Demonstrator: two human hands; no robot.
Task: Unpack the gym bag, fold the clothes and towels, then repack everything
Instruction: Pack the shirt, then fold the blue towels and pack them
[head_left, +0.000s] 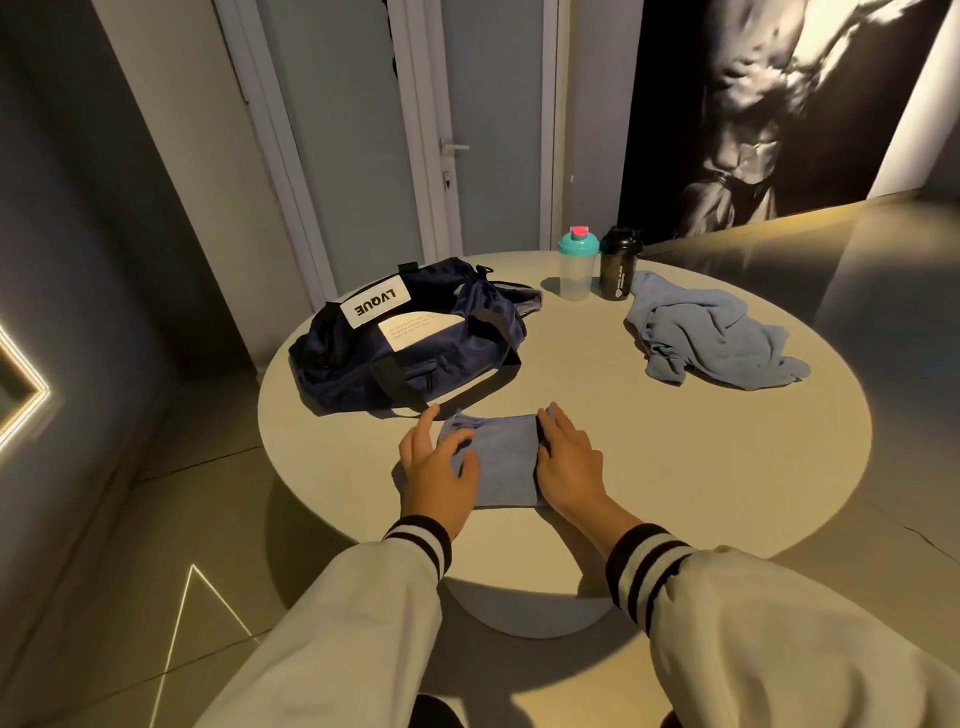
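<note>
At the worktop's (675, 467) near edge, the left hand (439, 467) and right hand (566, 460) press spread fingers (565, 434) flat on the folded blue towel (506, 462); best smooth outward, squaring edges before folding again.
</note>
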